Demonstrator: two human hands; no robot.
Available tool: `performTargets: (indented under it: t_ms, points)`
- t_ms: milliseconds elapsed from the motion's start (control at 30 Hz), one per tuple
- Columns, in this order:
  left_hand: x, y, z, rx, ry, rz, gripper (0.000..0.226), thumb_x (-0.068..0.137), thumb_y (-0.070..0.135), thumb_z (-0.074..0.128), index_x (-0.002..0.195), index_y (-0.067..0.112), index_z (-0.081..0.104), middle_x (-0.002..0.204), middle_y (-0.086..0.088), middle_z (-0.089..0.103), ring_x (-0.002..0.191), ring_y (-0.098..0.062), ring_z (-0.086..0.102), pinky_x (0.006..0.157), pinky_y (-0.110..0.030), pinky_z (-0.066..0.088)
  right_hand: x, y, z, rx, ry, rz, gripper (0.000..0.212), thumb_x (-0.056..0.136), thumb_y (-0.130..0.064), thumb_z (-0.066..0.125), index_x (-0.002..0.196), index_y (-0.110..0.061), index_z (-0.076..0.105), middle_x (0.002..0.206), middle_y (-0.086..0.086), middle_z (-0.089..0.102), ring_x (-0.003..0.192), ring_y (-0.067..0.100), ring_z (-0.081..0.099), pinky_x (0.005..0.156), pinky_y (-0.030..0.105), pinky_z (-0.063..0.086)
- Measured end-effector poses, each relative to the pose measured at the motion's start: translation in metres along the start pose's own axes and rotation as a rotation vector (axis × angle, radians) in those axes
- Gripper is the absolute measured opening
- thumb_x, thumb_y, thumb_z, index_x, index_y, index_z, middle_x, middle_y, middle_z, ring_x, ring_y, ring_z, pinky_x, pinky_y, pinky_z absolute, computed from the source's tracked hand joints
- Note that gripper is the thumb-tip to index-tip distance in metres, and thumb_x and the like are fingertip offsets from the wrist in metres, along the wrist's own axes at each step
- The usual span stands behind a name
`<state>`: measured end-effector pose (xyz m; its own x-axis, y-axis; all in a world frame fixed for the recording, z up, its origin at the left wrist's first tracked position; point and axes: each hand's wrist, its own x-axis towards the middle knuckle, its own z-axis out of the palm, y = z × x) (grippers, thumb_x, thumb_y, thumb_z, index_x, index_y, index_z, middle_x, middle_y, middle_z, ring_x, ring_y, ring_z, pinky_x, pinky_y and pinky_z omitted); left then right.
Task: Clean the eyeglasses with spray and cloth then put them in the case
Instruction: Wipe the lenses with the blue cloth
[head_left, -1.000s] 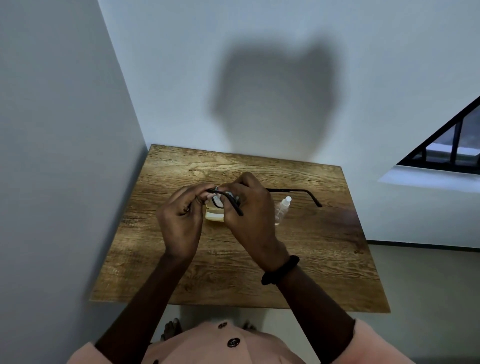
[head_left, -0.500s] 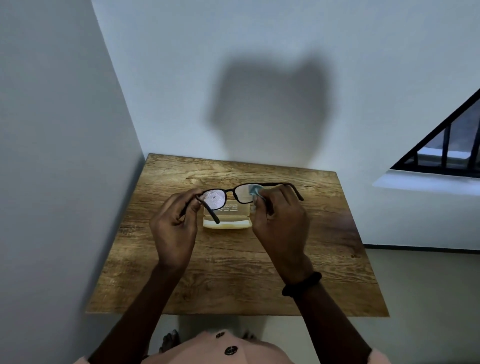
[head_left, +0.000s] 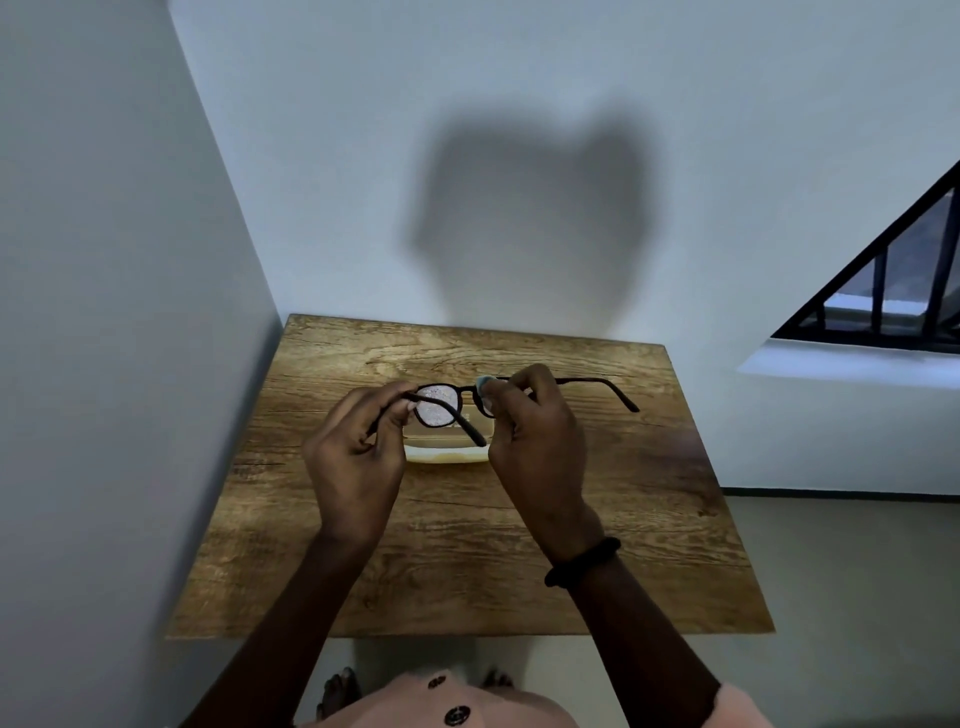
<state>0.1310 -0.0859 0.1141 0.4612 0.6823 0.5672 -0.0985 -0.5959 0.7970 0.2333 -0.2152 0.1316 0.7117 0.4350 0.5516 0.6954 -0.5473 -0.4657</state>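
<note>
Dark-framed eyeglasses (head_left: 439, 405) are held above the wooden table (head_left: 467, 545), arms unfolded. My left hand (head_left: 358, 462) pinches the frame's left end, and the left lens is speckled with droplets. My right hand (head_left: 535, 441) presses a small pale blue cloth (head_left: 484, 385) around the right lens, which is mostly hidden by my fingers. One arm of the glasses sticks out to the right past my right hand. An open cream-coloured case (head_left: 447, 452) lies on the table right under the glasses. The spray bottle is hidden from view.
The table stands in a corner, with a wall on the left (head_left: 104, 364) and one behind (head_left: 519, 156). A window with black bars (head_left: 893, 306) is at the right. The floor lies to the right of the table.
The glasses turned from side-on to facing me. My right hand shifted from the left lens to the right lens with the cloth. The spray bottle seen a second ago is now covered.
</note>
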Motion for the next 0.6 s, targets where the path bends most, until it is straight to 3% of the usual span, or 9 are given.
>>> performTargets:
  t_ms: [133,233,333,500,600]
  points:
    - [-0.001,-0.002,0.000,0.004,0.006,-0.002,0.019,0.092,-0.003,0.067,0.106,0.003,0.078,0.096,-0.004,0.076,0.091,-0.006,0.071,0.080,-0.016,0.052,-0.002,0.001,-0.005,-0.006,-0.050,-0.001,0.027,0.083,0.003,0.070,0.100,-0.017,0.077,0.094,-0.002,0.058,0.069,0.016,0.063,0.045,0.025,0.047]
    - [-0.001,-0.004,-0.001,0.005,0.022,-0.016,0.017,0.093,-0.002,0.068,0.105,0.001,0.078,0.096,-0.003,0.076,0.092,0.002,0.069,0.081,-0.013,0.051,-0.008,0.006,-0.006,-0.025,-0.100,-0.021,0.025,0.082,0.000,0.074,0.097,-0.019,0.077,0.093,-0.004,0.059,0.065,0.016,0.060,0.044,0.032,0.051]
    - [-0.002,-0.006,-0.001,0.002,0.032,-0.031,0.019,0.091,-0.007,0.067,0.105,0.001,0.078,0.095,0.000,0.074,0.091,0.008,0.067,0.080,-0.011,0.050,-0.014,0.011,-0.006,-0.063,-0.129,-0.026,0.022,0.081,-0.004,0.078,0.096,-0.020,0.078,0.092,-0.004,0.059,0.060,0.015,0.056,0.041,0.030,0.047]
    - [-0.003,-0.011,-0.001,0.013,0.012,-0.002,0.019,0.092,-0.008,0.066,0.105,0.002,0.077,0.098,-0.001,0.074,0.094,0.009,0.067,0.082,-0.012,0.051,-0.014,0.010,-0.005,-0.133,-0.069,0.070,0.018,0.082,-0.008,0.075,0.095,-0.020,0.076,0.092,-0.003,0.061,0.055,0.019,0.057,0.040,0.028,0.048]
    - [-0.004,-0.011,-0.001,-0.002,-0.008,0.027,0.017,0.095,-0.003,0.065,0.105,0.003,0.077,0.099,-0.003,0.075,0.095,0.000,0.070,0.084,-0.017,0.054,-0.012,0.009,-0.003,-0.155,-0.036,0.120,0.017,0.080,-0.009,0.076,0.095,-0.018,0.076,0.094,-0.003,0.062,0.053,0.018,0.056,0.041,0.025,0.046]
